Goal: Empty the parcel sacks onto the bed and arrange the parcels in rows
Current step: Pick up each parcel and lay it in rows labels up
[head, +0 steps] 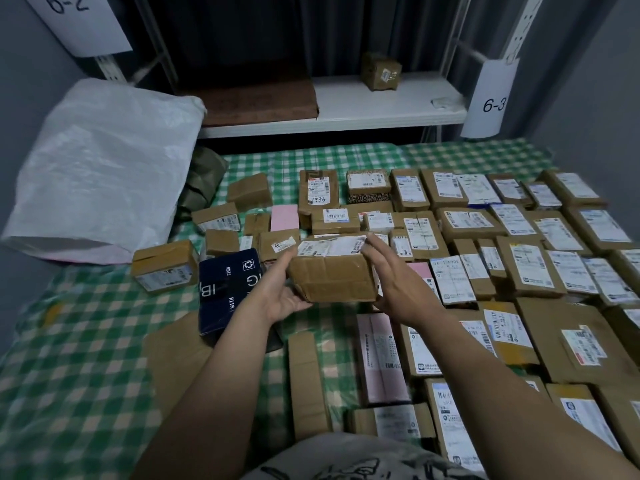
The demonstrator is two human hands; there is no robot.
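Note:
I hold a brown cardboard box (332,277) with white labels on top, lifted a little over the middle of the green-checked bed (86,358). My left hand (282,292) cups its lower left corner, thumb up the left face. My right hand (394,285) grips its right end, fingers up the side and thumb under the edge. Rows of labelled parcels (519,261) cover the bed's right half. Loose parcels (162,266) and a dark blue box (230,292) lie to the left. A white sack (104,168) lies flat at the bed's far left corner.
A white shelf (346,109) runs behind the bed with one taped parcel (381,71) and a brown mat on it. Paper tags reading 6-2 (76,15) and 6-3 (491,98) hang on the rack posts. Grey walls close in both sides. A dark green bag (202,181) sits by the sack.

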